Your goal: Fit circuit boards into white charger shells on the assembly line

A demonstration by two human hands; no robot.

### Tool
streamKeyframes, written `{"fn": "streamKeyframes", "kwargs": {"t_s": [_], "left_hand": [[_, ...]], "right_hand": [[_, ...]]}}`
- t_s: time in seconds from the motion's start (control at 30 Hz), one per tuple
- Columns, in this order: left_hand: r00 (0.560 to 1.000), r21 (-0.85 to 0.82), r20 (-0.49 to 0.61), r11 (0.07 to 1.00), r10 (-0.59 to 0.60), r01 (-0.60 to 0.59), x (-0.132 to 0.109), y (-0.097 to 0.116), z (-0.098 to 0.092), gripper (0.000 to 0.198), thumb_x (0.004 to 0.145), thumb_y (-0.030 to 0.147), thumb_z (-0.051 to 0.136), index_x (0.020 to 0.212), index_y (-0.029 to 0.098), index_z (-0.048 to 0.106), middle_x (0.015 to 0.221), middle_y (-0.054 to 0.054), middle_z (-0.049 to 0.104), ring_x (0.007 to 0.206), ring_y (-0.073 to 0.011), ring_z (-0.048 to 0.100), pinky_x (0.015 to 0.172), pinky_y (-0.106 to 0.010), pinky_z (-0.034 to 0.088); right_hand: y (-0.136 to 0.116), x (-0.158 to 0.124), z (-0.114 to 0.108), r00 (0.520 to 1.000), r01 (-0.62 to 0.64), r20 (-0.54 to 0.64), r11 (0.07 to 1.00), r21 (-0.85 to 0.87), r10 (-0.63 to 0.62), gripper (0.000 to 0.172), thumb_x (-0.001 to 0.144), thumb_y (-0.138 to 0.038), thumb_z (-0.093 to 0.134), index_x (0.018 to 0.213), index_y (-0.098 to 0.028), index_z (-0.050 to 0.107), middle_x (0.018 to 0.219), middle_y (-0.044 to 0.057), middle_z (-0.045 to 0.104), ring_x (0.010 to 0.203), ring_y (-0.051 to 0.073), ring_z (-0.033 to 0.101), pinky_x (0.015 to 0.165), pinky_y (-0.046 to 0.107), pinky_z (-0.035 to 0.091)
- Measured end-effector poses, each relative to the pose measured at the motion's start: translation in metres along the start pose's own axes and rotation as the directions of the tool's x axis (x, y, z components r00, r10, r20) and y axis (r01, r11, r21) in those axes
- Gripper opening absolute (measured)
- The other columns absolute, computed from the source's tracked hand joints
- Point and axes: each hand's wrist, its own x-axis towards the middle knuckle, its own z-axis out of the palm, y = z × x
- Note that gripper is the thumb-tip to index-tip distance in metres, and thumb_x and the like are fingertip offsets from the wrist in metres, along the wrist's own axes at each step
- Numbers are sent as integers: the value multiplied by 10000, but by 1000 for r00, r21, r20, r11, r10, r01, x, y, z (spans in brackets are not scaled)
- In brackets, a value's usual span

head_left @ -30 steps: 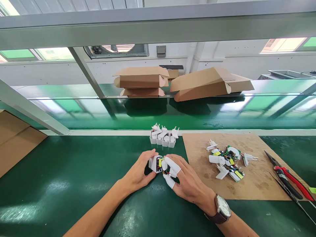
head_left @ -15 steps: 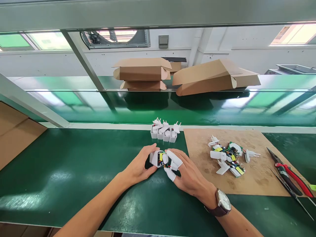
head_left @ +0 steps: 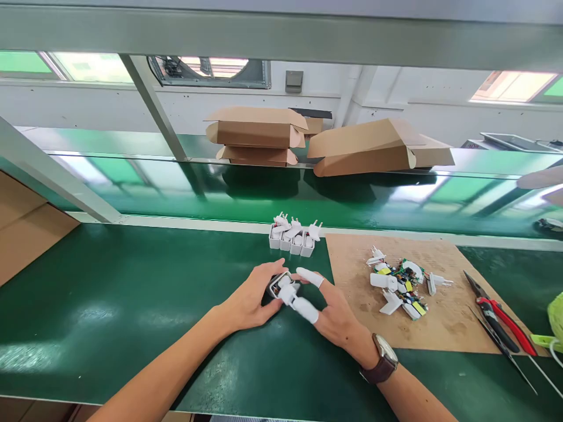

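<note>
My left hand (head_left: 252, 298) is closed around a small white charger housing (head_left: 275, 283), whose open end faces up and right. A white plug piece (head_left: 288, 293) lies over that opening; the parts inside are mostly covered. My right hand (head_left: 331, 308), with white finger cots on thumb and index finger, is spread apart around the plug piece. Its thumb tip is at or touching the plug piece, while the index tip is by the housing's upper right side. Just beyond the hands, several white housings (head_left: 291, 241) stand in a row with plug pieces on top.
A brown board (head_left: 352, 328) on the green bench carries several circuit boards with white plug pieces (head_left: 402, 284). Red-handled pliers (head_left: 499, 313) and tweezers (head_left: 505, 350) lie at its right. Cardboard boxes (head_left: 259, 132) sit behind the green belt (head_left: 246, 205). A yellow-green object (head_left: 556, 316) is at the right edge.
The housing has tilted from lying sideways to opening upward, its circuit parts now mostly out of sight. My right fingers have spread apart. The view has shifted slightly.
</note>
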Motion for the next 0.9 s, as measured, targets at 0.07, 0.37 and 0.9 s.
{"fn": "streamKeyframes", "kwargs": {"t_s": [0.07,0.37,0.9], "left_hand": [[998,-40,-36,998,-45,44,-1,-4,-4,760,925,203,628,1591,273,270,1393,-141,622,1272,-292,611,1088,-527,508],[968,-185,-42,954,-248,236,2,-4,-10,389,1043,395,476,1374,253,626,1531,-77,562,1512,-299,407,1192,-532,432],[983,-305,-176,953,-59,2,-5,-7,-2,1002,908,580,678,1639,312,47,1611,-184,407,1457,-341,465,1154,-562,442]], "right_hand": [[3,3,-1,999,-16,-38,1000,9,16,344,1033,-218,513,1368,-279,563,1231,87,716,1107,219,720,983,411,613],[11,28,9,931,230,298,973,-33,-210,443,1004,-179,582,1430,-292,539,1527,114,515,1388,235,551,1129,452,525],[12,15,18,972,225,90,970,-95,-217,375,962,-87,521,1273,-281,597,1256,108,640,1098,217,693,873,363,643]]}}
